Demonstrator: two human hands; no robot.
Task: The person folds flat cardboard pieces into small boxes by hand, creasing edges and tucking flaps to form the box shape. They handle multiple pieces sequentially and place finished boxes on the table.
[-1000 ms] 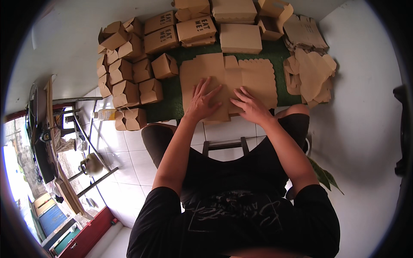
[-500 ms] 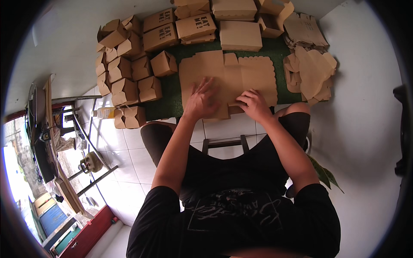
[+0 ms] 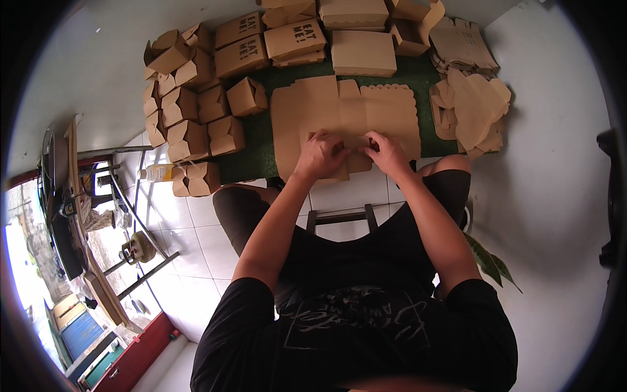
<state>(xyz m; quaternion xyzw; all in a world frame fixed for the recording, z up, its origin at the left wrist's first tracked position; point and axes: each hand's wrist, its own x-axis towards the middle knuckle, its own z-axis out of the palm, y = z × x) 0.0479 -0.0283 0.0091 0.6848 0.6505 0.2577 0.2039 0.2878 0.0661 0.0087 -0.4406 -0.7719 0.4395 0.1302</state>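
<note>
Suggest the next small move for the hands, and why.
I'd probably fold up the near middle flap of the cardboard sheet: the left hand and the right hand are curled close together there, and the sheet lies largely flat on the green tabletop, unlike the formed boxes to its left.

Looks like a packing workspace, with a cardboard blank at the near edge of a green table, boxes along the far edge.
</note>
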